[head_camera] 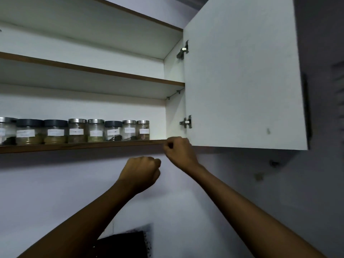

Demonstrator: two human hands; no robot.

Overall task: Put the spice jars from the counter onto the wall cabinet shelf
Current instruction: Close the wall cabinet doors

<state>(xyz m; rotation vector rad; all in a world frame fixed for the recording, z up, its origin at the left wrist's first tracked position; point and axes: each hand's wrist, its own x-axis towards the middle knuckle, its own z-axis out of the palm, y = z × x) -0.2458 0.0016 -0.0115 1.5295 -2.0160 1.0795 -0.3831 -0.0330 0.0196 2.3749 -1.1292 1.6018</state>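
Several labelled spice jars [77, 130] with steel or dark lids stand in a row along the bottom shelf [83, 145] of the open wall cabinet. My right hand [179, 151] is raised to the shelf's right end, fingers curled shut at the brown front edge, holding nothing that I can see. My left hand [142, 172] is a closed fist below the shelf, in front of the wall, with nothing visible in it. The counter is out of view.
The white cabinet door [243, 75] stands open to the right, hung on two metal hinges [186, 122]. An upper shelf [93, 69] holds nothing visible. A dark object [122, 244] sits low against the wall between my forearms.
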